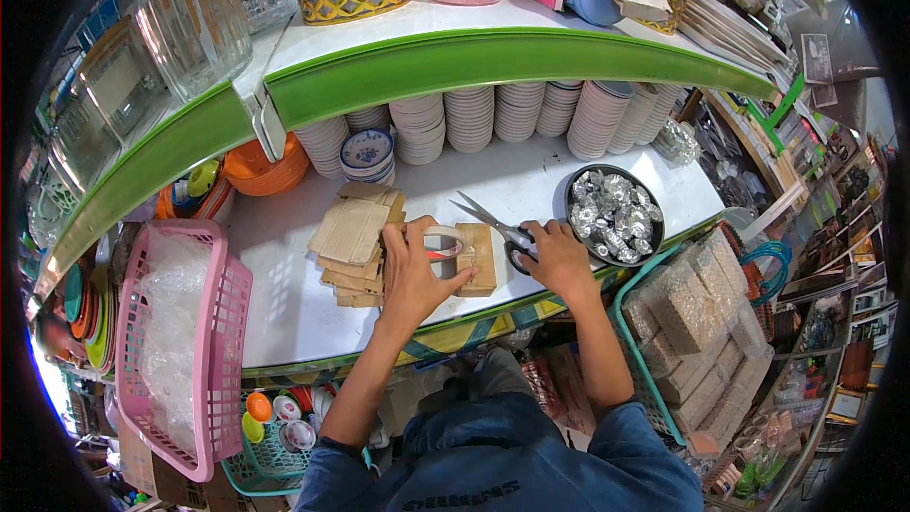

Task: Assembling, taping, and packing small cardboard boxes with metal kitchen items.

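Note:
My left hand (417, 270) is curled round a roll of tape (446, 231), held on edge above the white shelf. Its thumb reaches onto a small brown cardboard piece (482, 265) lying beside the roll. A pair of scissors (485, 213) with black handles points away to the far left, blades slightly apart. My right hand (557, 258) has its fingers on the scissors' handles. Left of my left hand is a pile of flat cardboard pieces (349, 232). A black bowl (574, 192) of crumpled silver foil pieces (616, 213) sits just beyond my right hand.
Stacks of white bowls (469, 118) line the back under a green-edged upper shelf (531, 55) holding glassware. A pink basket (220, 322) of clear plastic stands at the left. Bubble-wrapped blocks (701, 299) fill a green basket (647, 384) at the right.

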`<act>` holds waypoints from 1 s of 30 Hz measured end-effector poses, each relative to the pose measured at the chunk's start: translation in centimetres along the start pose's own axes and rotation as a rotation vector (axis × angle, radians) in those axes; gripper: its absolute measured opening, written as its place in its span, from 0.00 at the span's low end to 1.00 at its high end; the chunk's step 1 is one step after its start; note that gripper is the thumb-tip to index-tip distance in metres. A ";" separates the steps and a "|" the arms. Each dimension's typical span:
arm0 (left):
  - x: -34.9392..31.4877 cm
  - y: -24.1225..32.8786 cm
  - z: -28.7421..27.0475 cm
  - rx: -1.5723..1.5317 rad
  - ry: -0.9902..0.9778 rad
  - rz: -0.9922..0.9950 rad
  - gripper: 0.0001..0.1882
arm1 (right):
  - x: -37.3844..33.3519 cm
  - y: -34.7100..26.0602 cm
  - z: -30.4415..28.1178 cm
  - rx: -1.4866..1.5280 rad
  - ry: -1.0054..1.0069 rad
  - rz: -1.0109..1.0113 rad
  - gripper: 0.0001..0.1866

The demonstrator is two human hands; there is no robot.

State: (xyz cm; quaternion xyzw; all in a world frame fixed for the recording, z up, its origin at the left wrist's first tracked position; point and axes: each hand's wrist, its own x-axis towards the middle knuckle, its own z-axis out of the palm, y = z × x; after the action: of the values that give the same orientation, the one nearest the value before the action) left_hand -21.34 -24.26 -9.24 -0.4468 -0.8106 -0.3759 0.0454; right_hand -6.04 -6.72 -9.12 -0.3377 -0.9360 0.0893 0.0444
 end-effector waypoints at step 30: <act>-1.4 0.4 1.0 0.014 0.123 0.000 0.45 | 2.8 -1.8 4.4 1.152 -0.166 -0.114 0.29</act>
State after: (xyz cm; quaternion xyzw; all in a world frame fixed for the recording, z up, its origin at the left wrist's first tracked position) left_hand -19.95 -24.45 -10.35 -0.4227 -0.8087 -0.3971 0.0981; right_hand -9.89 -6.88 -13.04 -0.1998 -0.7535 0.6076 0.1522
